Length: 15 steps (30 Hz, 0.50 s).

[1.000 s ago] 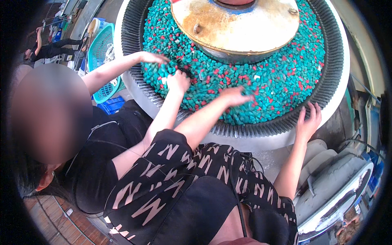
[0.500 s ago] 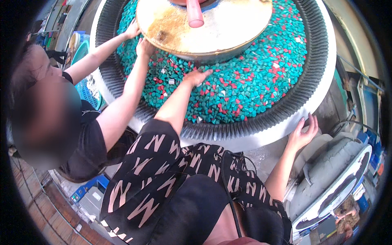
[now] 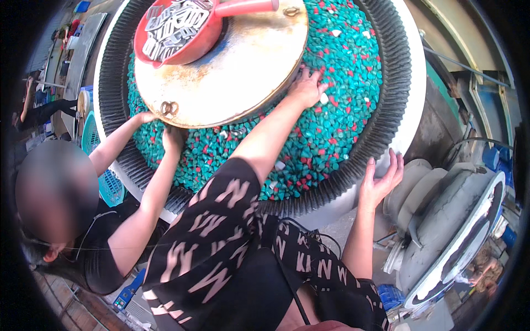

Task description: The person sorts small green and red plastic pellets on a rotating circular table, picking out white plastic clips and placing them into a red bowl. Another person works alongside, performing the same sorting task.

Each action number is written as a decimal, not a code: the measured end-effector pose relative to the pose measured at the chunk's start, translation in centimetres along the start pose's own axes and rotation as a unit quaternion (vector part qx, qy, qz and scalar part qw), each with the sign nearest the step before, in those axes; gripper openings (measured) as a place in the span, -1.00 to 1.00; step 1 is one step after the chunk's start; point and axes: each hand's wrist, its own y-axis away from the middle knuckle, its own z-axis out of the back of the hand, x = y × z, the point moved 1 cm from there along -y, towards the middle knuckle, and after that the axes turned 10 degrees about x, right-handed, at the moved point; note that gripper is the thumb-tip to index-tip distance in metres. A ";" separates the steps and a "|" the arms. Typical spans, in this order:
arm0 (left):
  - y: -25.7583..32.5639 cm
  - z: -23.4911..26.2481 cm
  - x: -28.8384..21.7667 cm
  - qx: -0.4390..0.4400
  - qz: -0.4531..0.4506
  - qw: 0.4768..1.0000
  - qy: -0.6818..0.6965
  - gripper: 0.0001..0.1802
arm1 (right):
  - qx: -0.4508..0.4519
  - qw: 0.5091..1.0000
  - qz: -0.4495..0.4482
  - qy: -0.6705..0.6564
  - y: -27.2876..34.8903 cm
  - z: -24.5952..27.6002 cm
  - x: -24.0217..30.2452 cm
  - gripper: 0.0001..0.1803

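Observation:
My left hand (image 3: pixel 309 89) lies open with its fingers spread on a bed of small teal and red cone-shaped pieces (image 3: pixel 337 118), close beside the edge of a round pale lid-like centre piece (image 3: pixel 243 71). A few whitish bits sit among the cones. On the centre piece rests a red scoop (image 3: pixel 207 41) with a long handle, filled with flat silver metal parts (image 3: pixel 176 27). My right hand (image 3: pixel 381 182) is open, fingers apart and curved, by the outer white rim (image 3: pixel 414 71) of the big round tub; whether it touches the rim I cannot tell.
At the left a co-worker's two hands (image 3: pixel 174 139) reach into the cones at the centre piece's edge. Ribbed black lining (image 3: pixel 393 88) rings the tub. A teal basket (image 3: pixel 110 185) stands beyond the co-worker's arms. A grey rounded machine (image 3: pixel 441 226) stands at the right.
My left hand has moved right along the centre piece's edge, its fingers now more spread. The view has shifted, bringing the scoop's bowl into sight. My right hand stays near the rim.

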 end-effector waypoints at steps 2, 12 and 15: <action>-2.3 -0.6 -0.1 0.147 0.104 0.981 0.065 -0.24 | 0.006 1.000 0.013 0.015 -0.5 -0.2 -0.7 -0.37; 7.0 -1.3 6.8 0.528 -0.003 0.838 0.136 -0.31 | 0.008 0.999 0.035 -0.033 -2.9 -0.4 0.1 -0.36; 14.1 0.6 7.5 0.570 -0.096 0.793 0.193 -0.56 | -0.007 0.999 0.023 -0.049 -3.9 0.0 -0.6 -0.38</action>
